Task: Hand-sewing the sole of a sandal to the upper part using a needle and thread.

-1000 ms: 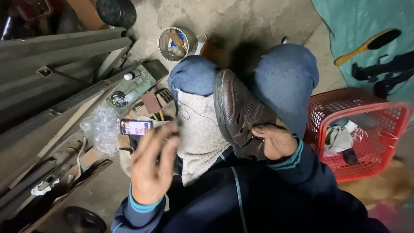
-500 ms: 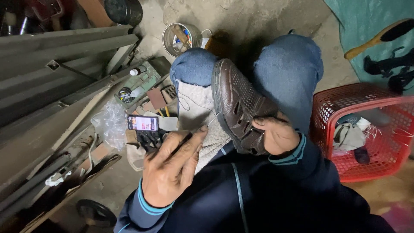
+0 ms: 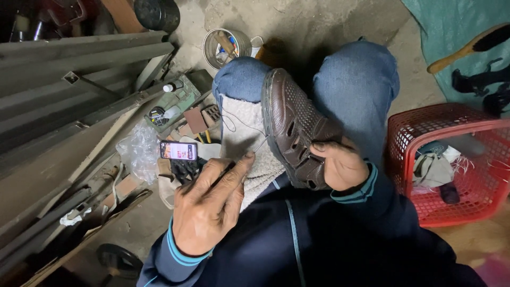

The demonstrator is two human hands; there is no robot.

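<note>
concrete floor [image 3: 319,21], brown shoe [image 3: 295,125] under right hand [image 3: 342,167], needle-holding left hand [image 3: 210,204] beside it

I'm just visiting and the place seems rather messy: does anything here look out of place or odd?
Mostly clutter. A lit phone lies on the dusty floor among scraps and a crumpled plastic bag, an odd spot. The brown shoe rests sideways across the lap on a white towel, thread running from it to the left hand. Nothing looks spilled.

Dim, soft overhead light, sharp at centre, with deep shadow in the upper left and wide-angle stretching at edges.
</note>
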